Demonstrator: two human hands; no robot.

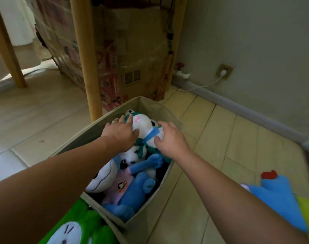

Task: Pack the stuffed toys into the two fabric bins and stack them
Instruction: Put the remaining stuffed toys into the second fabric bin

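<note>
My left hand (121, 132) lies palm-down on the left side of a white plush (144, 128) at the far end of the bin (90, 133). The fingers are spread and pressed against the toy; the thumb lies along its lower left edge. A ring sits on one finger. My right hand (169, 138) covers the right side of the same plush, fingers curled over its blue scarf, thumb on its underside. Both hands grip this toy between them.

The white plush rests on top of the other toys, inside the bin, close to its far corner. Its green hood is under my left fingertips.

Just behind my hands, nearer to me, a panda (130, 156) lies in the bin, touching the white plush. Behind it, a blue plush (132, 189) with a pink patch fills the near half of the bin, one arm reaching up toward my right wrist. A round white head (104, 176) lies under my left forearm.

Outside the bin, a green plush (83, 224) sits below my left arm, against the bin's near corner. A blue toy (280, 194) with a red top lies on the floor (211, 138) under my right forearm, well apart from the bin.
</note>
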